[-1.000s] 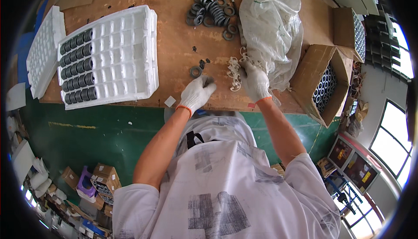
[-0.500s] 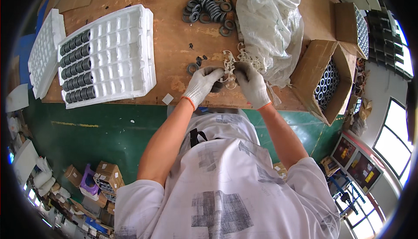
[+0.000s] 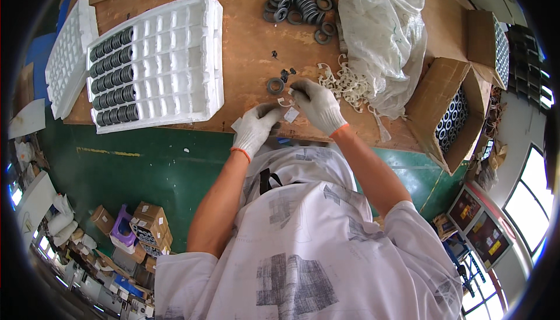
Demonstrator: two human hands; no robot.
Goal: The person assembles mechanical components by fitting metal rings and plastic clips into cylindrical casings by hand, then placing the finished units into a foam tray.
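Note:
Both my hands wear white knitted gloves with orange cuffs. My left hand (image 3: 258,126) is curled closed at the near table edge, and whatever its fingers hold is hidden. My right hand (image 3: 318,107) pinches a small white plastic clip (image 3: 290,91) at its fingertips. Just below, another curved white clip (image 3: 285,103) shows in the gap between the hands. A white square slip (image 3: 291,115) lies there too. Beyond my fingertips are a dark grey ring (image 3: 275,85) and some small black pieces (image 3: 285,74). A tangled pile of white clips (image 3: 352,87) lies right of my right hand.
A white foam tray (image 3: 178,63), partly filled with rows of dark rings (image 3: 114,76), stands left, beside another foam tray (image 3: 71,57). More grey rings (image 3: 297,2) are heaped at the back. A white woven sack (image 3: 382,40) and open cartons (image 3: 434,95) of rings occupy the right.
My hands have come away from the clip pile. The left moved left toward the table edge, and the right now reaches near the single ring. The whole view has shifted slightly.

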